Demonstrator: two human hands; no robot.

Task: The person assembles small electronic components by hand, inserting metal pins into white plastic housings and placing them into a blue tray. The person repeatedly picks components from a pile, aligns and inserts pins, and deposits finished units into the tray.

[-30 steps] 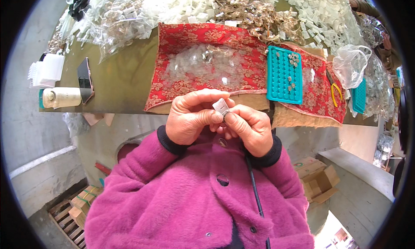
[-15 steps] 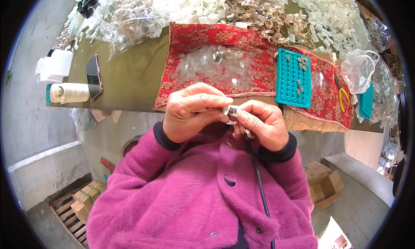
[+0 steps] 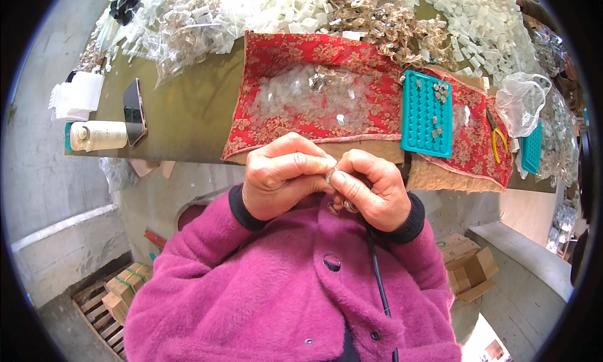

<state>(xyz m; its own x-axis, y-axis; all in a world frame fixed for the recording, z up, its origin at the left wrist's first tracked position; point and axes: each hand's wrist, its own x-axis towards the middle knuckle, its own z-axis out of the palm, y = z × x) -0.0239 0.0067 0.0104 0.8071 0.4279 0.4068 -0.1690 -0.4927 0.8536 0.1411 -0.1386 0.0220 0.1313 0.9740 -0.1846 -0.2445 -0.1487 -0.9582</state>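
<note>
Because the small clear piece is tiny, fine pinches seem needed; left hand nearly closed, thumb and forefinger tips on the piece; right hand meets it from the other side, thumb pressed close, so one probably steadies while the other works; piece sits between the two sets of fingertips, before the coat, mostly hidden by them; right hand's lower fingers curl around a shiny bit, likely kept there to spare a reach, its kind unclear

Just beyond, red patterned cloth over the table, perhaps to stop small parts skidding; clear plastic heap on it; teal tray toward the right, its cups apparently keeping little pieces apart; yellow-handled pliers farther right, handles toward the wearer, presumably for easy grasp

Far side: whitish pile and brownish pile; phone and pale bottle at left, away from the parts; below, open cardboard box at right, slatted pallet at left, grey wall beyond
</note>
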